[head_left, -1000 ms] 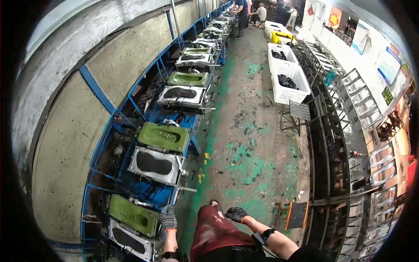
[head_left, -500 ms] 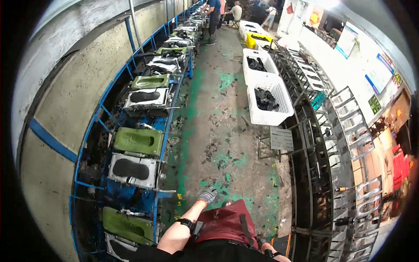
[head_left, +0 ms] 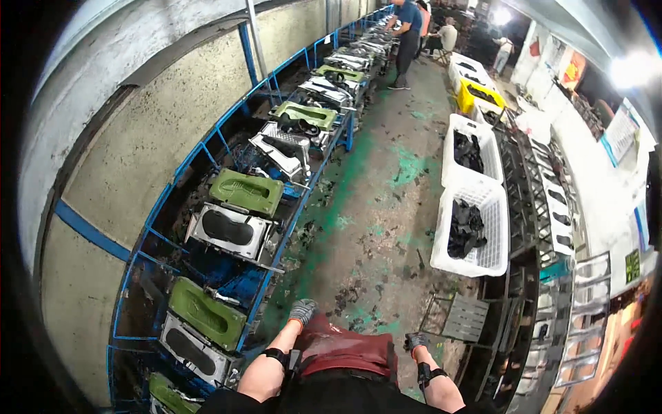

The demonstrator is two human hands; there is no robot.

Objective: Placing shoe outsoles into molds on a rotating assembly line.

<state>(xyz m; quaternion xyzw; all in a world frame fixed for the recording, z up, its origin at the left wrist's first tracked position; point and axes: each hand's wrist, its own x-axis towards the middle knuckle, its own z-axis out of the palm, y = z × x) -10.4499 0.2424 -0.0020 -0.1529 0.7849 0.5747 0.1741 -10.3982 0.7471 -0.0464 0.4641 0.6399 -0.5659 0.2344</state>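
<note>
My left hand (head_left: 303, 311), in a grey knit glove with an orange cuff, hangs in front of me over the aisle, fingers loosely apart and nothing seen in it. My right hand (head_left: 417, 340), gloved alike, hangs low on the other side, its fingers small in view but loosely open. Between them hangs my dark red apron (head_left: 348, 352). Nearest my left hand is the line of moulds, with an opened green mould half (head_left: 207, 314) and its silvery half bearing a black sole shape (head_left: 189, 352). Neither hand touches the moulds.
A blue-framed conveyor (head_left: 293, 224) runs along the left wall with several moulds. On the right stand white crates (head_left: 472, 228) of black pieces, a yellow crate (head_left: 479, 96), a small slatted stool (head_left: 465, 317) and metal racks (head_left: 586, 317). A person (head_left: 407, 41) stands far ahead beside the line.
My view has shifted, with the aisle, crates and stool now further right. The nearby moulds sit differently in view. My right hand has come into fuller view, and my left hand appears further left.
</note>
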